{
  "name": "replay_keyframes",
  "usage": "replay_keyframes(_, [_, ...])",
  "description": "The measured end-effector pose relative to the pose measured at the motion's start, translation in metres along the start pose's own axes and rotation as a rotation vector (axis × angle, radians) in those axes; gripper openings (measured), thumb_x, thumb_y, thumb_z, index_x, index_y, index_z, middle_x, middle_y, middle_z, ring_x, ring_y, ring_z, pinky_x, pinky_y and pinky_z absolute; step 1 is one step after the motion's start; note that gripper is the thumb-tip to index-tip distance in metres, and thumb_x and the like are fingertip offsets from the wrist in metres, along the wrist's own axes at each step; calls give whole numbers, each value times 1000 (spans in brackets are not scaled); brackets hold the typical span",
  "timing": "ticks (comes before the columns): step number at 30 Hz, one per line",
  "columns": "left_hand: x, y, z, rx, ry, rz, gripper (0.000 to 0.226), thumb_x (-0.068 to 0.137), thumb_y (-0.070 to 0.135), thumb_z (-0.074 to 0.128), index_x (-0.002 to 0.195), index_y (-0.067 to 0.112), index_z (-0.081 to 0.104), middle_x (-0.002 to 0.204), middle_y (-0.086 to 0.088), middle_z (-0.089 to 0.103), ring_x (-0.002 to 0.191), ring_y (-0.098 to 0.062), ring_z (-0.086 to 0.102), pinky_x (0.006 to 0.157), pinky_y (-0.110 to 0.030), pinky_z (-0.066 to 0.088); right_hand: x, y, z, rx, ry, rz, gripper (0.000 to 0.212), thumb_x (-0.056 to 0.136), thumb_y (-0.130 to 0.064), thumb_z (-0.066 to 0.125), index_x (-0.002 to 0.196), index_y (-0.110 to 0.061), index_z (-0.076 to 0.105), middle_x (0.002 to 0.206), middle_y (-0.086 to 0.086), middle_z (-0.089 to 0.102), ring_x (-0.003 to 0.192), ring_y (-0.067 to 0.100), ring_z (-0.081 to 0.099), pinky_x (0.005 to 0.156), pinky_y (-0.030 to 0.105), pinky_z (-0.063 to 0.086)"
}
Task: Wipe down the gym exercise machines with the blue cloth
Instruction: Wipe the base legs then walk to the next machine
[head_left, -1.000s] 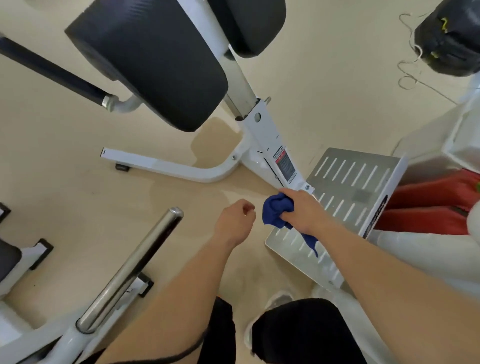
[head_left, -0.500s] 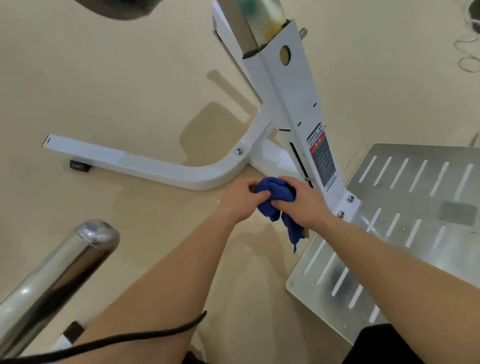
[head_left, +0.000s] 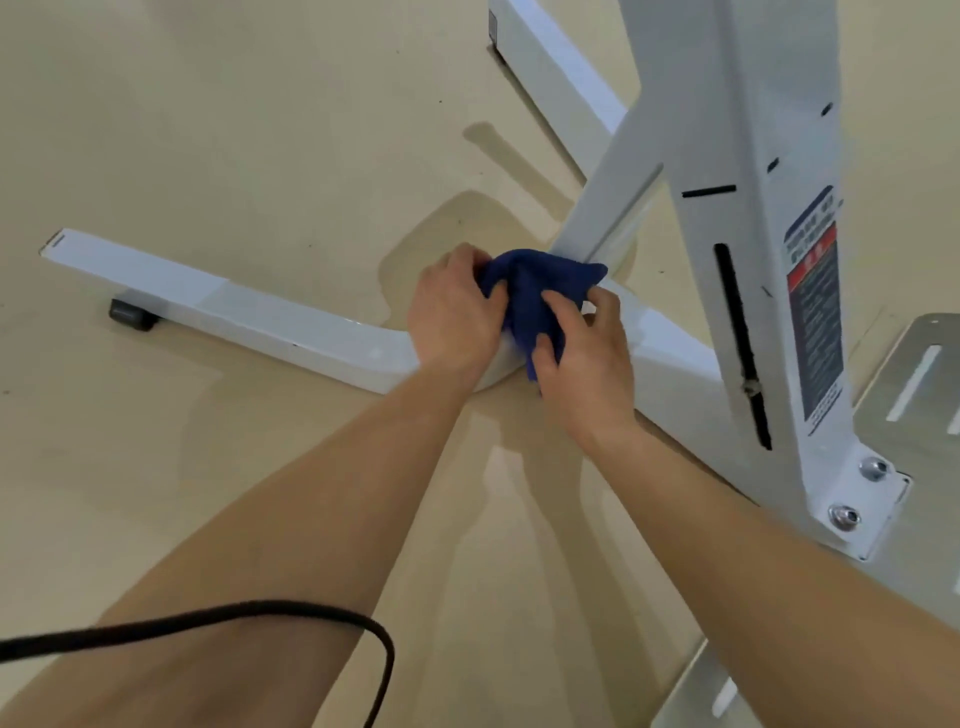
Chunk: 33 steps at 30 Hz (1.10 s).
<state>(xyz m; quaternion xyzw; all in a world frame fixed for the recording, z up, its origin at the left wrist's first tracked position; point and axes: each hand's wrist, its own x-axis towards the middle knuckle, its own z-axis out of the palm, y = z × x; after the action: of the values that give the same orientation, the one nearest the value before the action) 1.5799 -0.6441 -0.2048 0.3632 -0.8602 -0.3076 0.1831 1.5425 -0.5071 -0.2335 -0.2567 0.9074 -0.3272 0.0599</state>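
Note:
The blue cloth (head_left: 540, 291) is bunched up and pressed on the curved joint of the white machine base (head_left: 270, 325), where the floor bar meets the slanted upright (head_left: 737, 218). My left hand (head_left: 452, 317) grips the cloth from the left. My right hand (head_left: 587, 348) grips it from the right and below, fingers curled into the fabric. Part of the cloth is hidden under both hands.
A slotted metal foot plate (head_left: 914, 395) lies on the beige floor at the right edge. A black rubber foot (head_left: 132, 314) sits under the base bar's left end. A warning sticker (head_left: 813, 306) is on the upright. A black cable (head_left: 208, 623) crosses my left forearm.
My left hand has closed on the cloth beside the right one. Both hands have moved with it from the upright's foot to the base joint. The view is lower and closer.

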Motion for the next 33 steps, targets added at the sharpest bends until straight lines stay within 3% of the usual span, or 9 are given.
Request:
replay_keyframes(2, [1,-12,8,82,68,239,36,86,16,56,121,19,59,115,0,62,103,-24,55,82,-37,48,-4,10,9,-56,-21,-15,53,97,-29,50,149,-31,36,145,1,31,115,25,47,85,40,49])
replay_keyframes(5, [-4,-24,13,75,-76,445,41,91,16,52,131,13,58,126,-5,62,111,-27,57,89,-39,49,-5,14,12,114,-69,11,60,96,-26,52,151,-33,30,129,-5,38,100,14,51,76,26,45])
replay_keyframes(9, [-9,-32,10,152,-145,425,41,81,40,62,111,12,64,103,-5,66,94,-26,60,77,-37,49,2,8,4,299,-95,55,50,91,-17,56,139,-32,47,111,-8,44,97,14,56,81,27,48])
replay_keyframes(12, [-14,-38,-4,245,-101,443,24,75,31,72,85,10,65,79,-4,61,75,-26,57,62,-33,41,3,5,3,202,-149,2,42,91,-20,56,132,-32,56,113,-5,51,100,16,57,84,30,48])
replay_keyframes(15, [-27,-62,-22,313,-38,487,16,72,23,73,76,10,65,72,-3,60,68,-26,54,58,-31,39,-10,-7,18,128,-214,-165,29,89,-21,56,116,-30,63,107,-1,55,92,20,57,72,31,45])
replay_keyframes(23, [-37,-114,-59,547,105,497,17,81,24,57,85,16,71,88,4,70,82,-25,60,72,-33,41,-27,-52,55,-339,-164,-417,33,93,-34,56,123,-21,64,107,7,57,90,28,58,64,33,32])
replay_keyframes(25, [-46,-95,-49,507,76,440,29,79,29,59,102,16,69,99,4,71,91,-25,61,78,-34,43,-25,-40,46,-394,-104,-396,30,89,-35,60,115,-22,68,97,6,58,82,28,60,62,33,33])
replay_keyframes(29, [-57,-68,-26,419,-53,473,65,83,51,56,141,23,46,124,6,63,104,-21,58,86,-35,48,-19,-13,21,-268,-172,-261,35,96,-32,50,129,-31,57,104,2,53,92,27,56,67,36,44])
replay_keyframes(33, [-45,-64,-8,597,45,540,46,80,58,59,112,25,64,109,4,65,89,-23,59,79,-37,46,-7,-2,2,-141,-203,-192,36,98,-26,46,133,-33,54,108,-4,48,95,20,52,71,35,47])
